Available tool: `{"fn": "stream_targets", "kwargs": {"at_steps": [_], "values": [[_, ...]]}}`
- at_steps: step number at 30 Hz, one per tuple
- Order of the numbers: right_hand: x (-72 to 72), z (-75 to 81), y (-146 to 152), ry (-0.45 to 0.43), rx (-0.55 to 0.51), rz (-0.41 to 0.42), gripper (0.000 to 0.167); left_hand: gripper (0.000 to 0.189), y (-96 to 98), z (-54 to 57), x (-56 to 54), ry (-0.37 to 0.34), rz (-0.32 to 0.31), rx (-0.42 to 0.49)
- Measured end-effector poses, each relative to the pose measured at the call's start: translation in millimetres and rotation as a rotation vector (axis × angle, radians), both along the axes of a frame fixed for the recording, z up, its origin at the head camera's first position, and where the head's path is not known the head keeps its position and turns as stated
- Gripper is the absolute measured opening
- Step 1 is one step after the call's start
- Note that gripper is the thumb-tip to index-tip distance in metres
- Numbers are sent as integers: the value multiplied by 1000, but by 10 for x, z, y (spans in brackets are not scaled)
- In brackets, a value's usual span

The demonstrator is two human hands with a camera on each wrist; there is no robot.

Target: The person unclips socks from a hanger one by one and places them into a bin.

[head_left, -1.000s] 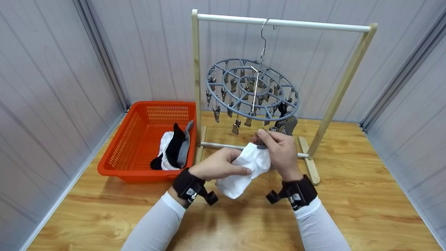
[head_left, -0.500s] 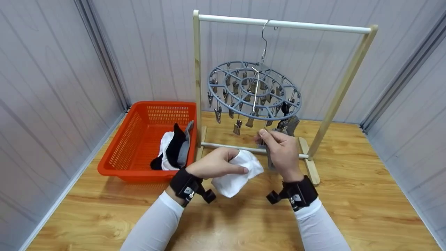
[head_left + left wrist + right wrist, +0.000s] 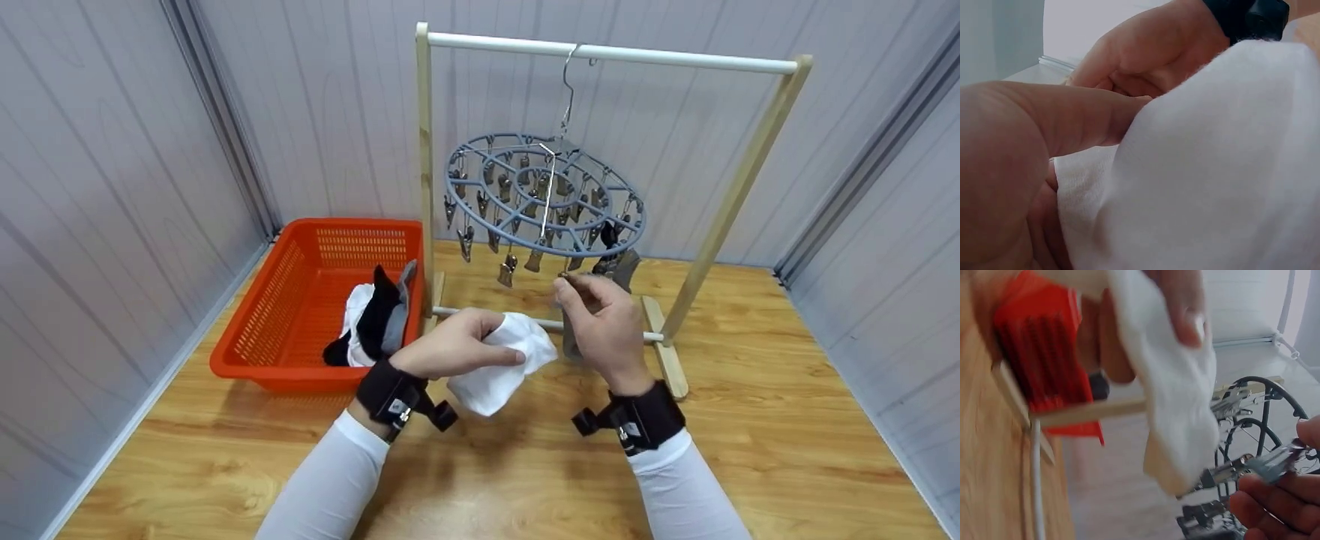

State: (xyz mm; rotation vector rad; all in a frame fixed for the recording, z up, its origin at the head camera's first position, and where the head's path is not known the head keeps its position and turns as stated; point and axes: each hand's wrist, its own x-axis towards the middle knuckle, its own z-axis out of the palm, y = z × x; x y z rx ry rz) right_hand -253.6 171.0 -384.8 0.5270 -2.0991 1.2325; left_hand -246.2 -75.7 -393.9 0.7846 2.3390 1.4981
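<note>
My left hand (image 3: 457, 345) holds a white sock (image 3: 491, 386) between thumb and fingers, low in front of the hanger; in the left wrist view the sock (image 3: 1213, 152) fills much of the frame. To its right, my right hand (image 3: 609, 322) is raised under the near edge of a round grey clip hanger (image 3: 585, 253). A metal clip (image 3: 1278, 464) is pinched between the right thumb and fingers in the right wrist view. The sock stands apart from that clip. Behind the right hand shows part of a grey sock (image 3: 571, 341).
The hanger hangs from the white rail (image 3: 690, 60) of a wooden stand (image 3: 739, 195), with several clips dangling. Dark and grey socks (image 3: 622, 270) hang at its right side. An orange basket (image 3: 259, 330) at the left holds white, black and grey socks (image 3: 379, 319).
The white sock's edge was up at the clip by my right hand; my left hand has drawn it away left and slightly down. My right hand has stayed nearly in place.
</note>
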Motion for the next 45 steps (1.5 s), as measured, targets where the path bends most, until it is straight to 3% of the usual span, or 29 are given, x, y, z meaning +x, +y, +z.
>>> {"fn": "stream_targets", "kwargs": {"at_steps": [3,6,17,21,31,37,45], "values": [[-8,21,38,182,127,-89,24,22,-43,22,-10,14,14,5],[-12,54,74,307,160,-120,22,22,-92,57,-10,4,34,10],[41,176,80,537,73,-196,32,26,-408,232,9,14,123,26],[0,177,98,530,101,-216,42,27,-545,285,10,26,183,46],[-79,67,156,355,253,-288,76,40,-917,367,-4,67,302,129],[-87,47,151,294,278,-285,93,44,-1157,380,-23,58,419,189],[-82,37,145,284,281,-271,93,43,-1396,351,-63,102,531,60]]}}
